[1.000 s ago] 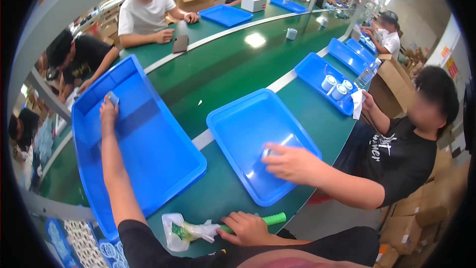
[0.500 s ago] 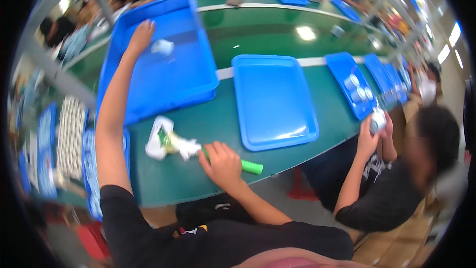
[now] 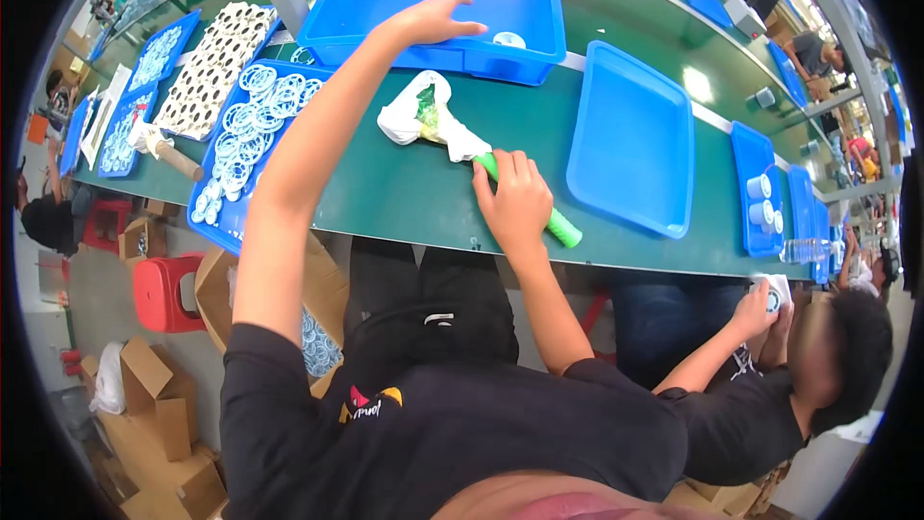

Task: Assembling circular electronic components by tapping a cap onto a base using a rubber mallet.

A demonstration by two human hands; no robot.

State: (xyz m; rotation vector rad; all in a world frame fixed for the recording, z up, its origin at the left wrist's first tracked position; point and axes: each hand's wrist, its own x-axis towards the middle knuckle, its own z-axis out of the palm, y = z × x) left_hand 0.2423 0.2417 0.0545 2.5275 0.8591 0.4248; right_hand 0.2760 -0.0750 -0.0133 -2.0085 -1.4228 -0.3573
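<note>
Left grip (image 3: 433,21) hangs over the big blue bin (image 3: 500,64), thumb and fingers spread well apart, with nothing between them. Just right of the thumb, and seemingly apart from it, a small white round piece (image 3: 509,39) lies inside the bin, close to its near wall. Right grip (image 3: 516,197) lies over the green handle (image 3: 565,230) of a tool on the table (image 3: 375,202); how firmly its fingers close, I cannot tell. White wrapping (image 3: 421,116) covers the tool's far end.

The step looks like handling the piece in the bin by hand, though whether it is being reached for or let go is unclear. Picking it up would call for turning the left grip rightward, lowering it and pinching the piece clear of the wall. The tool seems merely kept steady meanwhile.
</note>
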